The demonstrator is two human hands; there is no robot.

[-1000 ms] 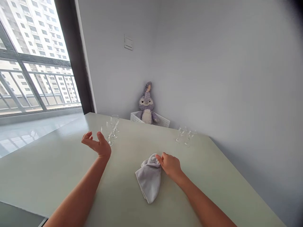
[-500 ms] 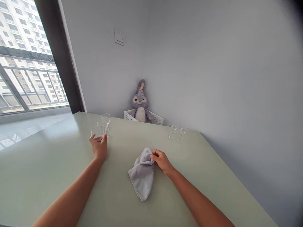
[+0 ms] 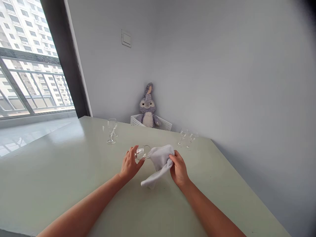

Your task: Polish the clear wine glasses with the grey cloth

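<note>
My left hand (image 3: 130, 164) is closed around a small clear stemmed glass (image 3: 144, 152), tipped on its side with the mouth facing right. Just right of the rim hangs a pale grey cloth (image 3: 161, 158), lifted partly off the table, its lower corner drooping toward me. My right hand (image 3: 178, 166) pinches the cloth's right edge between thumb and fingers. Whether the cloth touches the glass rim I cannot tell. Both hands are over the middle of the table.
More stemmed glasses (image 3: 111, 131) stand at the table's back left. Two small glasses (image 3: 182, 136) are at the back right. Behind the pale green table (image 3: 61, 184), a plush toy (image 3: 148, 108) sits in a white basket (image 3: 165, 124) against the wall.
My left hand has brought the glass from the back left to the middle and tipped it sideways. My right hand has raised the cloth from the table.
</note>
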